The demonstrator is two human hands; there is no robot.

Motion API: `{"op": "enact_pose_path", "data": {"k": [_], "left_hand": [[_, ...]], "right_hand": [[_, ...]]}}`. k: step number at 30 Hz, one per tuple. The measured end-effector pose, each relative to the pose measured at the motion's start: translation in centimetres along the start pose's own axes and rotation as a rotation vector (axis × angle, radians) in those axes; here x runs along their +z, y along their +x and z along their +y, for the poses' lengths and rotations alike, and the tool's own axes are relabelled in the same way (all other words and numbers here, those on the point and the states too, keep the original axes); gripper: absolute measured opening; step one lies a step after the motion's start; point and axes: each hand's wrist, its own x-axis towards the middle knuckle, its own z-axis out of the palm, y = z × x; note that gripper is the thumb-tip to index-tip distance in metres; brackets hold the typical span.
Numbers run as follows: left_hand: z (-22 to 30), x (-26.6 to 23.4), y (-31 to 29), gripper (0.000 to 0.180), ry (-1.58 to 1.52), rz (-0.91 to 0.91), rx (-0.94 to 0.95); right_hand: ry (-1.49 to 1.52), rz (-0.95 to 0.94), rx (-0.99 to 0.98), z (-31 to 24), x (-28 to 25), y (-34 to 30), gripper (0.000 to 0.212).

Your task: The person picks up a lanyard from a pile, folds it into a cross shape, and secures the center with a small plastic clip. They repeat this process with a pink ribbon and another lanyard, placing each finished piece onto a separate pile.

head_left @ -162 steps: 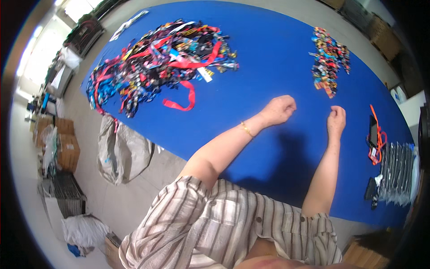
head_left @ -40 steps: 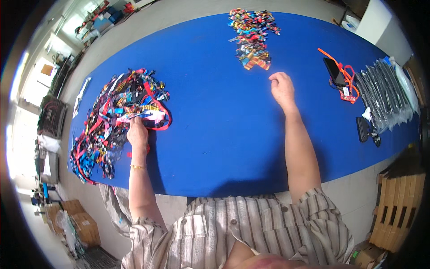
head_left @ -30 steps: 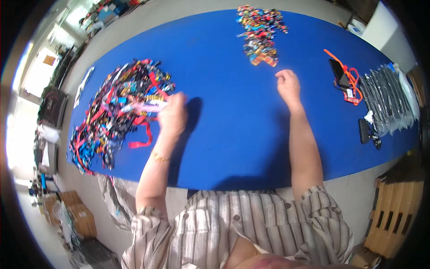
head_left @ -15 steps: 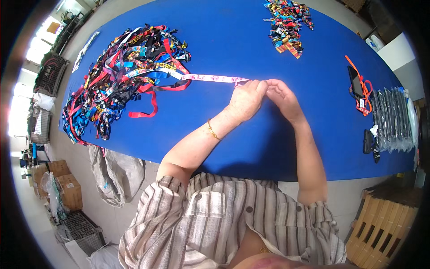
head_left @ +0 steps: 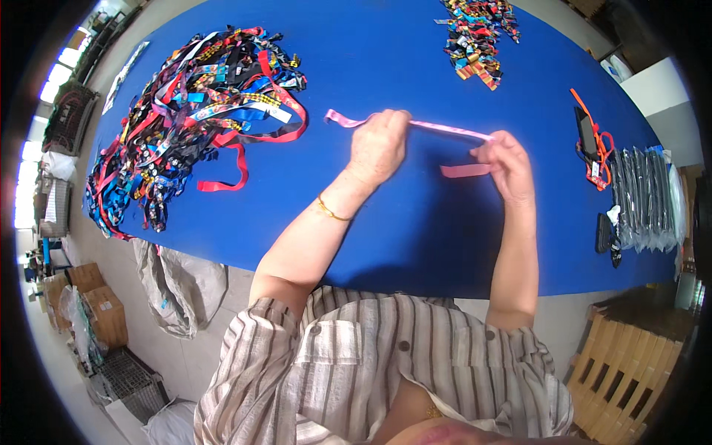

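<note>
A pink patterned ribbon strap (head_left: pixel 451 130) is stretched between my two hands above the blue table. My left hand (head_left: pixel 380 144) is closed round it, and a loose end curls out to the left of the fist. My right hand (head_left: pixel 507 165) pinches the strap farther right, with another pink end hanging from the fingers toward the left. To the left lies a big tangled heap of colourful straps (head_left: pixel 178 111), with a red strap (head_left: pixel 245 167) looping out of its near side.
A smaller pile of short colourful straps (head_left: pixel 478 44) lies at the far right. Along the right edge are a phone-like black object (head_left: pixel 586 133) with an orange cord, a small black item (head_left: pixel 604 233) and plastic-wrapped black packs (head_left: pixel 644 200). A grey sack (head_left: pixel 182 289) hangs below the left edge.
My hands have moved apart, the left one leftward and the right one rightward. The pink strap has come away from the heap and now spans between them.
</note>
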Motion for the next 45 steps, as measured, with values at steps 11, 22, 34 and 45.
{"op": "enact_pose_path", "data": {"k": [11, 22, 34, 45], "left_hand": [[-2.1, -0.3, 0.7, 0.01, -0.112, 0.08, -0.198], [1.0, 0.0, 0.9, 0.026, -0.207, 0.103, 0.189], [1.8, 0.1, 0.9, 0.027, -0.244, 0.07, 0.223], [1.2, -0.2, 0.5, 0.011, -0.312, -0.065, -0.152]], "right_hand": [[0.07, 0.195, -0.072, -2.4, -4.7, -1.0, 0.009], [-0.964, 0.068, -0.44, 0.8, 3.0, 0.1, 0.031], [-0.495, -0.223, -0.067, 1.1, 5.5, -1.2, 0.012], [0.062, -0.258, -0.057, 0.6, 4.6, -1.3, 0.022]]}}
